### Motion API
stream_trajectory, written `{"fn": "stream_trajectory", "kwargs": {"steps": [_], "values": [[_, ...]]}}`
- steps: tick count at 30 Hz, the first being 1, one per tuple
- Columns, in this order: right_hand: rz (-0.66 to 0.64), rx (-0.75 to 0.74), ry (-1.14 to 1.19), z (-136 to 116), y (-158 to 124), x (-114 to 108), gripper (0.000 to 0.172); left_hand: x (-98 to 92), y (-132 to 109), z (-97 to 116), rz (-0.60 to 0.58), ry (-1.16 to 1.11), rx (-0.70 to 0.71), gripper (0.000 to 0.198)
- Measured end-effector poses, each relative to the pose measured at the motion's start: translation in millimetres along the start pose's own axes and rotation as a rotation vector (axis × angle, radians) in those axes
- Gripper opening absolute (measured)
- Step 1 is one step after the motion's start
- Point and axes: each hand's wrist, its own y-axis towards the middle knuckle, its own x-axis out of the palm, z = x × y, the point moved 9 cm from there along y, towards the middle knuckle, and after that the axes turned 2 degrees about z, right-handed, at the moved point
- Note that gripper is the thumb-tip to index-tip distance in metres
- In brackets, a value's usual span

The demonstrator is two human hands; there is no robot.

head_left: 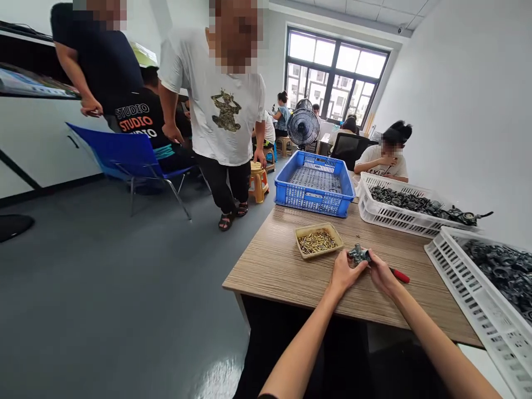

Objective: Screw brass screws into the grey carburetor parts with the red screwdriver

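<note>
**Head view.** The work surface is a wood-grain table (260, 271) running away from the wearer, set in a white-walled room with a grey floor (124, 288) and a wide window (336, 75) at the far end. A pedestal fan (303, 126) stands before the window. Beyond the table's left edge, a person in a white T-shirt (222, 105) stands close by, with an orange plastic stool (258, 182) and a blue chair (120, 152) on that side. A seated person (384, 158) occupies the far side of the table.

On the table, a blue plastic crate (316, 202) sits at the far end. Two white plastic crates (399, 216) (469, 293) line the right edge, both filled with dark metal components (502, 271). A small shallow tray (310, 254) holding loose brass pins (317, 241) lies near the centre.

The dark metal part (359, 254) is held above the table, just beyond the tray and to its right. Its form is small, with short projecting arms; finer detail cannot be resolved. The left hand (347, 271) and right hand (382, 272) grip it from opposite sides, fingers closed on it. A red-handled tool (400, 275) emerges beside the right hand; whether that hand also grasps it cannot be determined.
</note>
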Motion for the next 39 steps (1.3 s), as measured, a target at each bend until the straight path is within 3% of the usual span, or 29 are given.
{"fn": "stream_trajectory", "kwargs": {"steps": [7,12,20,25,32,39], "values": [[0.024,0.093,0.032,25,2,-20,0.036,-3.8,0,-1,0.023,0.092,0.001,0.03],[0.11,0.036,0.061,28,-1,-38,0.036,0.1,-3,3,-0.011,0.108,0.078,0.019],[0.168,-0.092,-0.077,26,-15,-44,0.047,-3.6,-5,1,-0.012,0.154,0.082,0.024],[0.18,-0.085,-0.029,30,-11,-47,0.046,-3.5,-6,3,-0.012,0.214,0.105,0.028],[0.141,-0.054,-0.123,29,-2,-39,0.038,-12.3,-3,1,0.089,0.272,0.095,0.034],[0.131,-0.061,-0.165,24,-13,-49,0.04,-5.1,-6,-1,0.024,0.3,0.086,0.023]]}}
